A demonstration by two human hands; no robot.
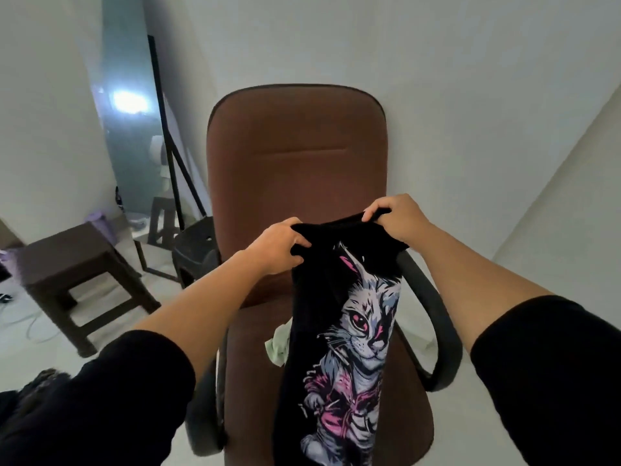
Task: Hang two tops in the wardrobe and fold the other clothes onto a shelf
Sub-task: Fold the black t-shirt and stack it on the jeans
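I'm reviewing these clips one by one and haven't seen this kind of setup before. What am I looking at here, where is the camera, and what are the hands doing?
There is no machine here: a person wears one wide-angle camera on the head, looking forward and down, so you see their own two arms in black sleeves reaching out.

The left hand and the right hand each grip the top edge of a black top with a cat print, holding it up so that it hangs down in front of a brown office chair. A pale green piece of cloth lies on the chair seat, partly hidden behind the top.

To the left stand a dark brown stool and a tall mirror leaning against the wall. No wardrobe or shelf shows in this picture.
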